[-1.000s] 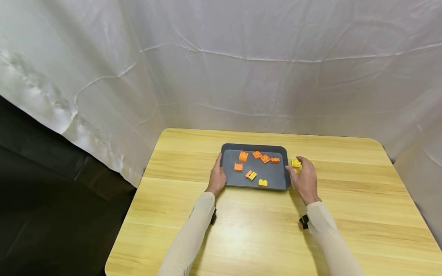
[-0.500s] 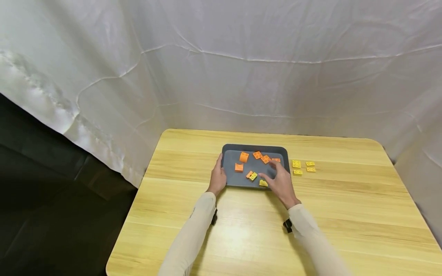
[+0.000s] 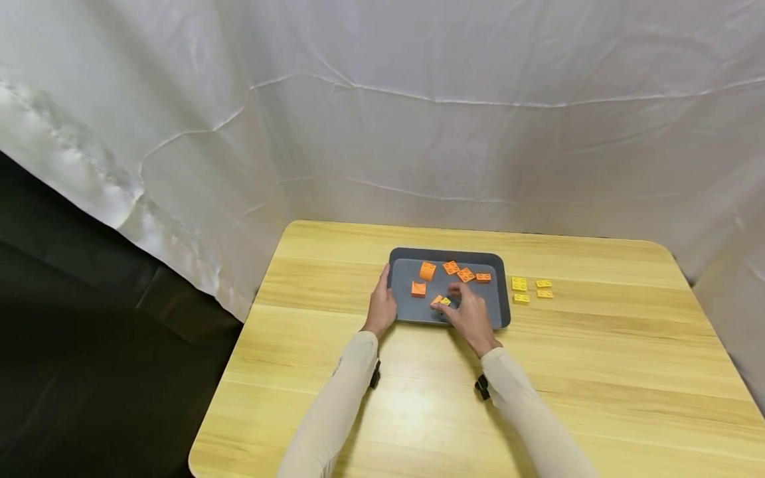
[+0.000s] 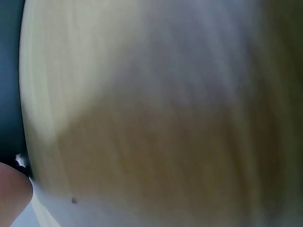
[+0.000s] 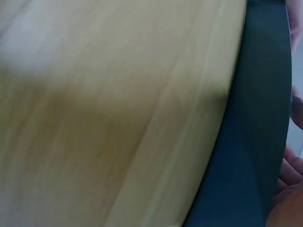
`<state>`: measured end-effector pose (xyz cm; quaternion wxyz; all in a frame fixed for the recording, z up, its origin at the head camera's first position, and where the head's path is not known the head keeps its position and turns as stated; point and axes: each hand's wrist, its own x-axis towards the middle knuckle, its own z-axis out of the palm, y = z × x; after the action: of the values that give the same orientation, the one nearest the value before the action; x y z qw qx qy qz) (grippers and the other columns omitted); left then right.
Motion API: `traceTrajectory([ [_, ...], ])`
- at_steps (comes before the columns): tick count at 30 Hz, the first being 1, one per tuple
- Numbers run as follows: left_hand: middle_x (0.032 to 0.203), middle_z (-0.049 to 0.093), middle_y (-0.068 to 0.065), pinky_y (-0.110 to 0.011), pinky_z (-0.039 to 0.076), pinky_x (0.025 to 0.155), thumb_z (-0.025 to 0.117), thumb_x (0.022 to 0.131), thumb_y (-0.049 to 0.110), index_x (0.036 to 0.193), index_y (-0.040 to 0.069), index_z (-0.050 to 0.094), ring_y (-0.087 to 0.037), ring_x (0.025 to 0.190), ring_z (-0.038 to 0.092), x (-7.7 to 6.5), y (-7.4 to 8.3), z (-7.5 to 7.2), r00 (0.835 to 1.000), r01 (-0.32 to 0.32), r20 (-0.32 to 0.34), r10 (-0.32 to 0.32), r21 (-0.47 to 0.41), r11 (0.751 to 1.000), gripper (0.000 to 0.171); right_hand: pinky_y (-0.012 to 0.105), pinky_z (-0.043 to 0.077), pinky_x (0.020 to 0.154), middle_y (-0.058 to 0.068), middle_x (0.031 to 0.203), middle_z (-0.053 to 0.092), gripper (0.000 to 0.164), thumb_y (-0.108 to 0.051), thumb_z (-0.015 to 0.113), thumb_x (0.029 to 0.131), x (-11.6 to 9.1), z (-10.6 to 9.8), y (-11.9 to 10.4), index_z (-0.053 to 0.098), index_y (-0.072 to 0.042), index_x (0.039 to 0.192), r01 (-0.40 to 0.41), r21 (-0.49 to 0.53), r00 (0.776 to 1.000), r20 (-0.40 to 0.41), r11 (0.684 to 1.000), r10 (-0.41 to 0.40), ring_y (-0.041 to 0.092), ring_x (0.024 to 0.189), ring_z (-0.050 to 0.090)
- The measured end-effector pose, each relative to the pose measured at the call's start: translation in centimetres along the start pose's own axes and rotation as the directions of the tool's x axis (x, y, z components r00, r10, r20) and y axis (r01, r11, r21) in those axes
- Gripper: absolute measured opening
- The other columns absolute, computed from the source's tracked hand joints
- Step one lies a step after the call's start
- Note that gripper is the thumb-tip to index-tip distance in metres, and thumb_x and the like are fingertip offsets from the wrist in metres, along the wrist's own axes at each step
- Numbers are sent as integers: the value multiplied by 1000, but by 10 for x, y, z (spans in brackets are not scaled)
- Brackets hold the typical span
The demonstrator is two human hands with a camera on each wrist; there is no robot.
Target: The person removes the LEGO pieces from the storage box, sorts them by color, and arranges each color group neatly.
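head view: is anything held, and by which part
Left hand rests against gray tray, left edge; right hand: cannot tell whether it grips a yellow toy brick.

Tray point(image 3: 493, 304) on table point(image 3: 627, 332) | bricks point(image 3: 427, 271) in tray | four bricks point(image 3: 519, 284) right of tray

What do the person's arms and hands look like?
The left hand and right hand are bare. The left sleeve and right sleeve are long and cream, the left with a small dark mark, unreadable. A black wrist device shows on each arm; no cables show.
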<state>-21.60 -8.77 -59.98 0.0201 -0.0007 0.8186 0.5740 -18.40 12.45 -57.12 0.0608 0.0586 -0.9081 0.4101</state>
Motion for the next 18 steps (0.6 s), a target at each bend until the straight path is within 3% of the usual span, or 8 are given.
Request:
traceTrajectory([
  [6, 169, 26, -13, -45, 27, 124, 33, 109, -4, 168, 11, 18, -32, 153, 30, -2, 0, 1, 1000, 7, 8, -7, 0, 1000, 62, 53, 58, 91, 23, 112, 74, 53, -16, 91, 82, -1, 4, -4, 64, 6, 122, -42, -6, 999, 15, 999, 42, 38, 104, 72],
  [18, 168, 28, -15, -47, 27, 124, 33, 108, -5, 167, 9, 19, -34, 151, 33, -2, -1, 2, 1000, -13, 5, 13, -2, 1000, 62, 50, 60, 88, 22, 109, 75, 46, -12, 89, 83, -3, 5, -6, 67, 6, 119, -51, -29, 999, 10, 998, 52, 36, 101, 73],
])
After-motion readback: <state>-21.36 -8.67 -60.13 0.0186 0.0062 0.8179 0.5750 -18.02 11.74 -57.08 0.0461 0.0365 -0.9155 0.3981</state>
